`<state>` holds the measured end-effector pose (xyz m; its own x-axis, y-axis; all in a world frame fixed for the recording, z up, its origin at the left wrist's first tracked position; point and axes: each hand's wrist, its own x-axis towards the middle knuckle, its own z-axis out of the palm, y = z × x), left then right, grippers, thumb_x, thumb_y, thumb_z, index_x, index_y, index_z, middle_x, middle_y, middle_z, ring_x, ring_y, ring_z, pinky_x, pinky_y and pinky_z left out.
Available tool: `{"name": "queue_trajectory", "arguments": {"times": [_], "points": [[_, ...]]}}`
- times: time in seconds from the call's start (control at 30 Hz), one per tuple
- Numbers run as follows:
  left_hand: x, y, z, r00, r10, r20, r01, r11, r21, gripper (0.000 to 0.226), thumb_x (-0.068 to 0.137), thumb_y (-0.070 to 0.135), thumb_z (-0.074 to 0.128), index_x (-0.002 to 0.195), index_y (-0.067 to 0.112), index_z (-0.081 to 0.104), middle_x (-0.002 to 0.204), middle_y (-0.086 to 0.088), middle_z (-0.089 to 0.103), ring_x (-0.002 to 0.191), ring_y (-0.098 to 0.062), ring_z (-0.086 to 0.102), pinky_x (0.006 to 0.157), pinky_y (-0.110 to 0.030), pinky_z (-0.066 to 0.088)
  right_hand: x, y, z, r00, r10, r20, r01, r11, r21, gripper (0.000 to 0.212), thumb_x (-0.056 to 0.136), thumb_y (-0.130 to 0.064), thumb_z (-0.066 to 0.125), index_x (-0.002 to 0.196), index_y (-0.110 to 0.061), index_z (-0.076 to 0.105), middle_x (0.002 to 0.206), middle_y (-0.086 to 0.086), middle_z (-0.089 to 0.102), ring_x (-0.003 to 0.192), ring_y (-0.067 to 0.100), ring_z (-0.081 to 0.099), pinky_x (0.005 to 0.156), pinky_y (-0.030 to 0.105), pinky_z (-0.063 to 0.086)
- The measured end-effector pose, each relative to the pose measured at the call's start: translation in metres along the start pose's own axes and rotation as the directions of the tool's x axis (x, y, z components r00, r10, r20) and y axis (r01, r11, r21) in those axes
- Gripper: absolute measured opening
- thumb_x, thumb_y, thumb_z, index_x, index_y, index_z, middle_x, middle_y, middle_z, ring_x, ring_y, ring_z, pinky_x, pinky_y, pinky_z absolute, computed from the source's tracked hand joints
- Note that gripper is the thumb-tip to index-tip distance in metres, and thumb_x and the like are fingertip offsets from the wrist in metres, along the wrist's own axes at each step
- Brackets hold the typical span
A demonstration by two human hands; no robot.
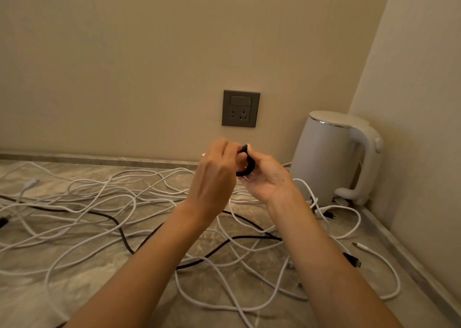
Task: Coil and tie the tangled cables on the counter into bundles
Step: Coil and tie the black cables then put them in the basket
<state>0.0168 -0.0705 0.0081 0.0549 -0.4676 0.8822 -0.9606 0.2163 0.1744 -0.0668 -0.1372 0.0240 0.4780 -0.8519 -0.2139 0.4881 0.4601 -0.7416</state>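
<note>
Your two hands meet in the air above the counter (pixel 30 302), in front of the wall and just below the wall socket (pixel 240 108). Between them you hold a small black loop (pixel 250 167) (whether it is a strap or a short cord is too small to tell). Your left hand (pixel 217 175) shows its back to the camera. Its fingers are curled and pinch the loop's top end, though the fingertips themselves are hidden behind the knuckles. Your right hand (pixel 267 180) lies palm-up beside it, touching the left, and its fingers curl around the loop's far side.

The white cables (pixel 99 195) lie loose and tangled on the counter beneath your forearms, spreading from the left edge to the kettle (pixel 324 158). None of them is coiled or tied. A black cable (pixel 119 228) winds through the white ones, running from the far left, under your left forearm and toward your right forearm. A white connector (pixel 359 246) and a black connector (pixel 353 259) lie near each other on the counter, to the right of your right forearm.

The kettle stands upright in the right corner, its handle toward the side wall, with cable loops touching its base.
</note>
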Motion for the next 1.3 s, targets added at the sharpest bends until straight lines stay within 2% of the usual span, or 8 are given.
{"name": "queue_trajectory", "arguments": {"times": [0.1, 0.27, 0.37, 0.57, 0.7, 0.93, 1.1, 1.3], "points": [[-0.005, -0.006, 0.002, 0.999, 0.037, 0.023, -0.039, 0.993, 0.116, 0.021, 0.090, 0.015, 0.047, 0.081, -0.001, 0.059, 0.077, -0.014, 0.054, 0.057, -0.021, 0.050, 0.045, -0.032, 0.049, 0.002, 0.001, -0.005, 0.997, 0.083, 0.000, -0.083, 0.996, -0.020, 0.012, 0.092, -0.015, 0.058, 0.085, -0.005, 0.059, 0.065, 0.006, 0.062, 0.068, 0.012, 0.057, 0.063, 0.027, 0.047], [0.000, -0.007, -0.001, 0.996, -0.004, 0.093, 0.009, 0.998, -0.056, 0.024, 0.088, 0.018, 0.050, 0.076, -0.001, 0.056, 0.079, -0.014, 0.051, 0.055, -0.017, 0.045, 0.046, -0.028, 0.046, 0.007, -0.001, -0.009, 0.995, 0.096, 0.014, -0.097, 0.994, 0.054, 0.016, 0.094, -0.012, 0.054, 0.082, -0.001, 0.057, 0.051, 0.006, 0.060, 0.048, 0.010, 0.058, 0.059, 0.022, 0.049], [0.001, -0.006, -0.002, 0.970, -0.043, 0.238, 0.065, 0.994, -0.083, 0.011, 0.088, 0.007, 0.056, 0.089, -0.004, 0.060, 0.088, -0.015, 0.054, 0.068, -0.027, 0.053, 0.061, -0.039, 0.049, 0.012, -0.004, -0.013, 0.996, 0.092, 0.005, -0.092, 0.993, 0.077, 0.018, 0.095, -0.012, 0.052, 0.081, -0.001, 0.054, 0.045, 0.006, 0.058, 0.059, 0.012, 0.053, 0.066, 0.023, 0.048], [0.012, -0.004, -0.006, 0.922, -0.185, 0.339, 0.241, 0.962, -0.132, 0.015, 0.081, 0.000, 0.064, 0.095, 0.001, 0.063, 0.094, -0.011, 0.063, 0.083, -0.023, 0.056, 0.078, -0.037, 0.048, 0.016, 0.000, -0.012, 0.997, 0.068, 0.034, -0.071, 0.990, 0.121, 0.012, 0.093, -0.010, 0.055, 0.091, 0.002, 0.056, 0.080, 0.014, 0.062, 0.087, 0.016, 0.058, 0.088, 0.027, 0.047], [0.012, -0.001, -0.009, 0.925, -0.309, 0.221, 0.350, 0.919, -0.179, 0.013, 0.081, 0.000, 0.064, 0.094, 0.003, 0.063, 0.092, -0.009, 0.062, 0.082, -0.023, 0.058, 0.077, -0.039, 0.050, 0.007, 0.001, -0.003, 0.999, 0.013, 0.038, -0.018, 0.992, 0.125, 0.013, 0.094, -0.008, 0.054, 0.085, 0.002, 0.055, 0.077, 0.012, 0.060, 0.045, 0.006, 0.058, 0.061, 0.020, 0.051], [0.001, 0.002, -0.003, 0.998, -0.057, -0.019, 0.058, 0.998, 0.011, 0.015, 0.083, 0.012, 0.053, 0.078, 0.000, 0.062, 0.073, -0.013, 0.061, 0.057, -0.026, 0.057, 0.049, -0.030, 0.043, 0.003, 0.007, 0.002, 0.993, 0.091, 0.072, -0.104, 0.971, 0.214, 0.015, 0.095, -0.010, 0.052, 0.101, 0.004, 0.053, 0.079, 0.014, 0.057, 0.060, 0.011, 0.052, 0.047, 0.020, 0.052], [0.001, -0.003, -0.003, 0.998, 0.050, -0.031, -0.045, 0.988, 0.148, 0.024, 0.085, 0.019, 0.044, 0.072, 0.003, 0.056, 0.068, -0.012, 0.053, 0.055, -0.024, 0.050, 0.042, -0.030, 0.044, -0.004, 0.002, 0.006, 0.997, 0.058, 0.051, -0.067, 0.979, 0.194, 0.013, 0.094, -0.008, 0.052, 0.093, 0.005, 0.053, 0.081, 0.015, 0.057, 0.056, 0.010, 0.052, 0.042, 0.019, 0.050], [0.002, -0.018, -0.006, 0.996, 0.056, 0.063, -0.059, 0.997, 0.049, 0.018, 0.086, 0.007, 0.052, 0.086, 0.014, 0.034, 0.086, -0.017, 0.048, 0.061, -0.021, 0.044, 0.042, -0.035, 0.050, -0.009, 0.002, 0.007, 0.992, 0.073, 0.107, -0.090, 0.984, 0.155, 0.015, 0.095, -0.007, 0.050, 0.092, 0.007, 0.055, 0.081, 0.017, 0.058, 0.068, 0.013, 0.054, 0.041, 0.020, 0.049]]}}
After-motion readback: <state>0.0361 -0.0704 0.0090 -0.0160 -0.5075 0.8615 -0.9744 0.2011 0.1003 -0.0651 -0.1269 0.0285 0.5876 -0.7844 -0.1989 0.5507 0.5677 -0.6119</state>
